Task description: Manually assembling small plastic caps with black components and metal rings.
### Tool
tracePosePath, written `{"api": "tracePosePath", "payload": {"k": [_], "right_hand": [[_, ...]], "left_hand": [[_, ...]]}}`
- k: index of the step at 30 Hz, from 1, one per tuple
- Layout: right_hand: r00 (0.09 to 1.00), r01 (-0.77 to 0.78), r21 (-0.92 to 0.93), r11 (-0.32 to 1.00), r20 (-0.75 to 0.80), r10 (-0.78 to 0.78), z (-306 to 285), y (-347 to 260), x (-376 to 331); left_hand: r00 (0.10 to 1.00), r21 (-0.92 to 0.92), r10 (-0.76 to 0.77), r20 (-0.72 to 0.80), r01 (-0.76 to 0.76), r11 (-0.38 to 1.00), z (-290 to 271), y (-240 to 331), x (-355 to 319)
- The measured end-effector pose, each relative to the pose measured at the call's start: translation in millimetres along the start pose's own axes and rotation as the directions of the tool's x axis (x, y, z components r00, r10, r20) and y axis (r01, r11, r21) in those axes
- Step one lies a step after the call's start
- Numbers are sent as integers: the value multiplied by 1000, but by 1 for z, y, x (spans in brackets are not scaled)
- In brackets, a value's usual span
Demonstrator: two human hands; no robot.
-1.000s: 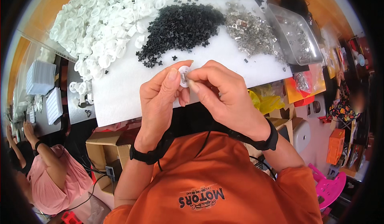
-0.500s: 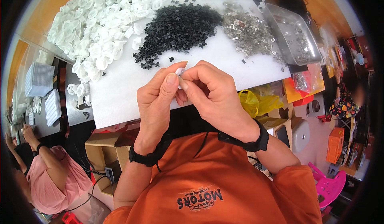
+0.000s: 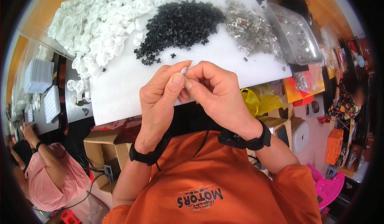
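Note:
My left hand [image 3: 162, 94] pinches a small white plastic part [image 3: 184, 70] between thumb and fingers, over the near edge of the white foam sheet [image 3: 114, 96]. Against the same part press the closed thumb and index fingertips of my right hand [image 3: 218, 92]; its other fingers curl beneath. Most of the part is hidden by the fingers. Just beyond my hands lies one small black cross-shaped piece [image 3: 173, 56]. Behind it spreads a heap of black cross-shaped pieces [image 3: 182, 26].
White plastic parts [image 3: 94, 28] are heaped at the far left. Small metal pieces [image 3: 256, 32] lie at the right, beside a clear plastic tray [image 3: 282, 40]. A cardboard box [image 3: 100, 140] stands below the sheet. A person in pink [image 3: 56, 176] sits at the left; a pink stool [image 3: 330, 186] is lower right.
Both hands have shifted slightly right in the picture. The white part has turned, showing a narrower side, and the right thumb has slid a little at its edge.

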State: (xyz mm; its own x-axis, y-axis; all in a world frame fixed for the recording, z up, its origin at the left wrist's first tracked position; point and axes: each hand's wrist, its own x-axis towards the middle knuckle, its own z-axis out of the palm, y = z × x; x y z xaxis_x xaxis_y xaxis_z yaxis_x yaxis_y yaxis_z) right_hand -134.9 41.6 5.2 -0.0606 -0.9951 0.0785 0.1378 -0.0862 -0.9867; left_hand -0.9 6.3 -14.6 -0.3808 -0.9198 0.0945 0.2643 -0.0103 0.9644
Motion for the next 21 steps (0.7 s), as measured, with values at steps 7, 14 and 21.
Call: {"api": "tracePosePath", "payload": {"k": [7,14,21], "right_hand": [[994,-110,26,994,16,110,2,-11,-1],[1000,9,-432,902,30,4,-29,-29,2],[897,405,-742,534,434,-78,-24,-35,66]], "left_hand": [[995,121,98,31,-101,988,-2,-1,0],[999,-5,13,51,-13,1000,2,5,-5],[996,-48,43,77,-39,998,-4,5,-7]]}}
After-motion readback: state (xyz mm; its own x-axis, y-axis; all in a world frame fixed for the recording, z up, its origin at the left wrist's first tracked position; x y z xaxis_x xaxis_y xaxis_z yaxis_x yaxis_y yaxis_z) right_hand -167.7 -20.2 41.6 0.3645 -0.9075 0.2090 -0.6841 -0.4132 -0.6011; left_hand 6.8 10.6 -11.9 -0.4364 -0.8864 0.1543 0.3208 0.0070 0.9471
